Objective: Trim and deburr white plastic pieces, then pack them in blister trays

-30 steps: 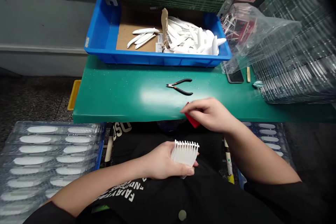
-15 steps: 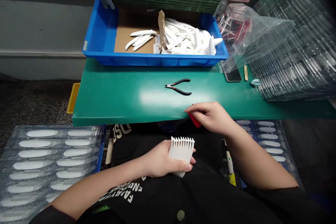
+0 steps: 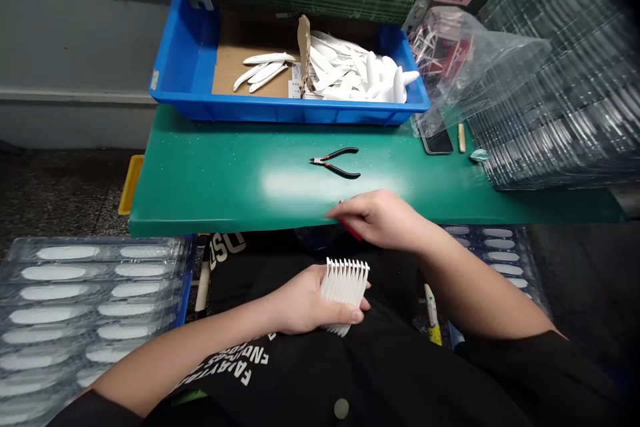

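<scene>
Two hands (image 3: 310, 300); pliers (image 3: 319, 161), one pair

Dressed in a black top (image 3: 415, 380), with black sleeves (image 3: 95, 410) ending on the forearms (image 3: 200, 340). Marked on the left of the front with white capital lettering (image 3: 243, 374) (seen upside down and partly hidden), readable in part as "FAIRY". Fitted low in the middle with a round, dull grey-green button (image 3: 341, 408). Clad further forward in more black cloth (image 3: 280, 260), printed with larger white letters (image 3: 224, 245). Bare from sleeve ends through left hand (image 3: 310, 303) and right hand (image 3: 385, 220).
</scene>
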Available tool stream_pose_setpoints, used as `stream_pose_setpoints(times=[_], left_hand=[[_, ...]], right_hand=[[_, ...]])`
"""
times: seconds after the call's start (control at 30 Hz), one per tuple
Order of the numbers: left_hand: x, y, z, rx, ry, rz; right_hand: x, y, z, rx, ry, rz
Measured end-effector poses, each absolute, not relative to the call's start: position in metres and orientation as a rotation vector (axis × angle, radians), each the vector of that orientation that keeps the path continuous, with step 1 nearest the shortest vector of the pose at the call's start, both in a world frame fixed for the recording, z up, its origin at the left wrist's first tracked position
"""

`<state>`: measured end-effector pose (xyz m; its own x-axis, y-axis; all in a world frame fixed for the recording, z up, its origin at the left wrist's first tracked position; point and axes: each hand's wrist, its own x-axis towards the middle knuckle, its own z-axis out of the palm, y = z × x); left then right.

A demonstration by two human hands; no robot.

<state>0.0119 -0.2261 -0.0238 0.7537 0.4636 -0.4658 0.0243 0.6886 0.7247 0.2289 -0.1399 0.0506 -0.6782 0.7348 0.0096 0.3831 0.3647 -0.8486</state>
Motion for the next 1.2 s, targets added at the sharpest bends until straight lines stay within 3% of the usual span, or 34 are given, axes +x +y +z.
stream_pose_setpoints(times=[0.17,0.3,0.43,0.57,0.7,0.83,0.97,1.1,1.2], left_hand=[[0.01,-0.226,-0.024,0.836,0.653,0.304],[0.009,-0.227,-0.026,0.731,0.695,0.255],[0.009,-0.227,-0.027,0.783,0.669,0.282],[0.01,-0.225,-0.026,0.697,0.691,0.25],[0.01,-0.223,-0.028,0.753,0.654,0.289],[0.009,-0.223,-0.028,0.685,0.699,0.273],[0.009,-0.221,-0.029,0.747,0.673,0.289],[0.01,-0.22,-0.027,0.674,0.707,0.273],[0.011,-0.219,-0.026,0.744,0.683,0.264]], right_hand=[[0.219,-0.14,0.052,-0.656,-2.323,1.443],[0.215,-0.144,0.049,-1.129,-2.274,1.042],[0.214,-0.148,0.047,-0.74,-2.315,1.354],[0.215,-0.149,0.044,-1.159,-2.318,0.997],[0.221,-0.15,0.045,-0.798,-2.327,1.329],[0.23,-0.151,0.043,-1.177,-2.287,1.004],[0.238,-0.154,0.04,-0.862,-2.245,1.296],[0.24,-0.155,0.035,-1.249,-2.217,0.941],[0.24,-0.155,0.038,-1.078,-2.163,1.178]])
